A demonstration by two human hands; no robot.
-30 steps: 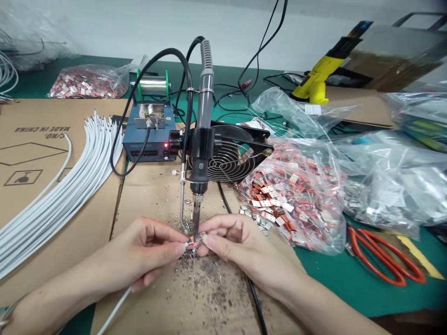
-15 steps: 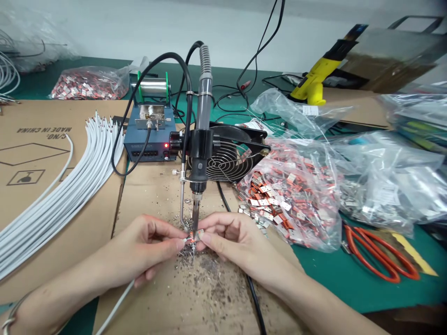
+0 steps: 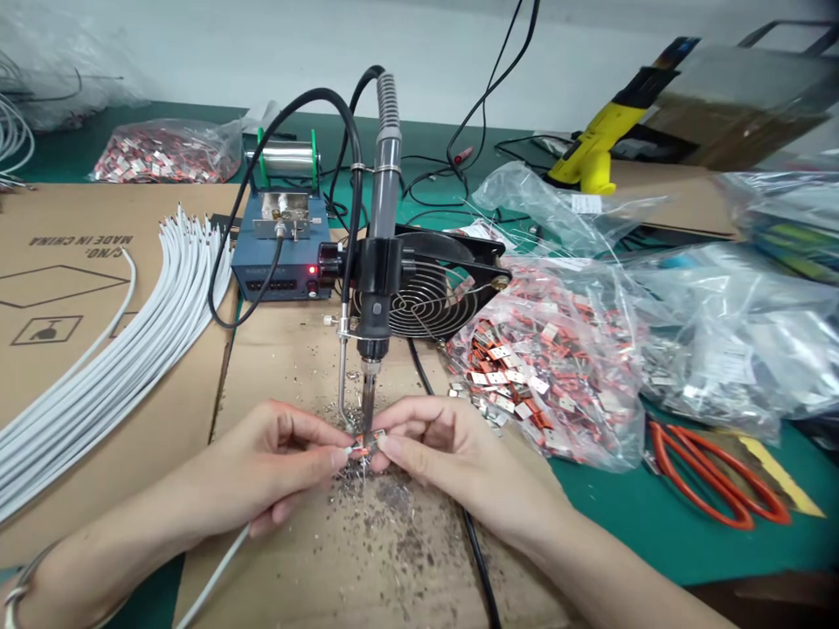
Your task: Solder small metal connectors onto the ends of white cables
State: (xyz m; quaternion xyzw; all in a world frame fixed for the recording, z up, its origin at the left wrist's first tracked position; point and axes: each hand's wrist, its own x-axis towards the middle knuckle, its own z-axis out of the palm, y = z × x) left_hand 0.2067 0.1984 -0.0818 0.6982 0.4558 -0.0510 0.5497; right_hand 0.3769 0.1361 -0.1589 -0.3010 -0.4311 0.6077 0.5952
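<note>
My left hand (image 3: 285,467) is closed around the end of a white cable (image 3: 219,568), whose tail runs down to the lower left. Between the thumb and fingers of my right hand (image 3: 436,445) is a small metal USB connector (image 3: 376,438) with an orange part. Cable end and connector meet directly under the tip of a soldering iron (image 3: 370,397), which is mounted upright. A thin metal solder feed tube (image 3: 342,380) comes down beside the tip. The exact contact point is partly hidden by my fingers.
Behind stand a blue solder feeder (image 3: 281,262) and a black fan (image 3: 433,288). White cables (image 3: 124,367) lie left. To the right are a bag of orange-and-metal connectors (image 3: 557,376), orange-handled scissors (image 3: 714,472) and a yellow heat gun (image 3: 593,144). Solder debris covers the cardboard (image 3: 294,568).
The view has shifted very slightly. Both hands stay nearly in place under the iron tip, still holding the cable and the connector.
</note>
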